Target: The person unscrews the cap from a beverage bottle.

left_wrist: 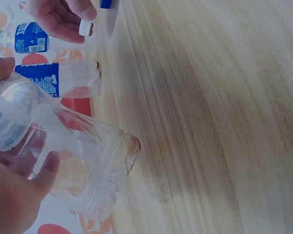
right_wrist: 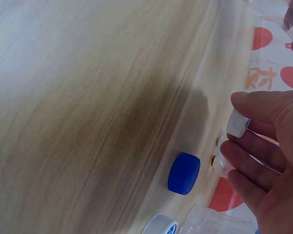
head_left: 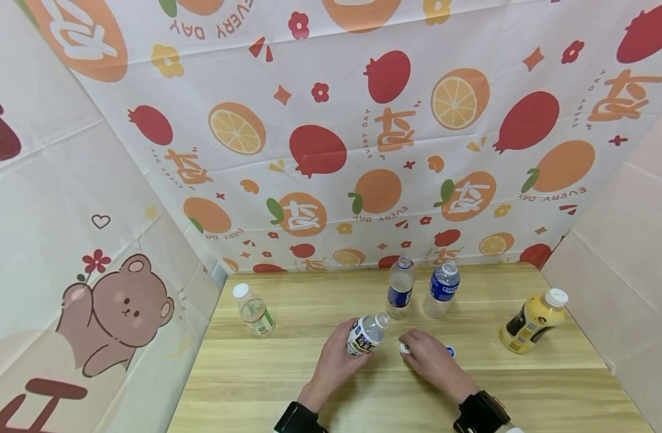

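Observation:
My left hand [head_left: 331, 361] grips a clear plastic bottle [head_left: 370, 331] with a black-and-white label round its body. The bottle tilts, its neck toward the right hand, and its clear ridged base shows in the left wrist view. To the right, my right hand [head_left: 434, 361] pinches a small white bottle cap [right_wrist: 238, 124] between thumb and fingers, close over the table. Beneath that hand a blue cap [right_wrist: 184, 173] lies on the wood, beside a white cap with a blue mark [right_wrist: 159, 224].
Behind the hands stand two clear bottles with blue labels, one taller [head_left: 401, 291] and one shorter [head_left: 442, 291]. A white-capped clear bottle [head_left: 255, 313] is on the left of the table [head_left: 244, 385]; a yellow bottle [head_left: 532, 322] stands right. Printed sheeting [head_left: 320, 90] hangs along the back edge.

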### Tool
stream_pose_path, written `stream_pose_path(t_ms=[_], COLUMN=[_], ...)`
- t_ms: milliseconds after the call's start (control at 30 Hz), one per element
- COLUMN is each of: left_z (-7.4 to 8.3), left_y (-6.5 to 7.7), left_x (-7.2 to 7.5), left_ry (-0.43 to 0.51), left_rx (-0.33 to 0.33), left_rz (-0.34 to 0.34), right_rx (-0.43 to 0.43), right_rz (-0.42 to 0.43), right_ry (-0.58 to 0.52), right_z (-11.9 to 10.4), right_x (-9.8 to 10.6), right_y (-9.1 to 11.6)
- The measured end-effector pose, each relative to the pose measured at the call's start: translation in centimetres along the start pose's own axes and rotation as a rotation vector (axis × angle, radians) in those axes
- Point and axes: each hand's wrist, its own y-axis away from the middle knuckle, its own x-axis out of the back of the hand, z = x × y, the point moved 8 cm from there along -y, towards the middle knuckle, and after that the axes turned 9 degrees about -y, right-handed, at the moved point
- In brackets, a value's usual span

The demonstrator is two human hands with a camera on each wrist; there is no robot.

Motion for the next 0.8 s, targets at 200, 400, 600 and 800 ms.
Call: stream_pose_path(t_ms=[200, 400, 600, 800], left_z=[0.0, -0.1, -0.3, -0.2], left_y=[0.0, 0.1, 0.1, 0.1], left_x=[-0.1, -0.1, -0.1, -0.1], left_ry=[-0.006, -0.013, -0.011, -0.013], left_rx=[-0.001, 0.003, 0.006, 0.001], left_rz=[-0.004, -0.009, -0.005, -0.001], right_rx=[0.006, 0.020, 0.036, 0.036], right_rz=[-0.021, -0.047, -0.048, -0.070], right_ry=[0.000, 0.017, 0.023, 0.029], right_z=[0.1, 0.0, -0.1, 0.0], right_x=[-0.3, -0.6, -0.8, -1.1], right_y=[0.1, 0.0, -0.2, -0.3])
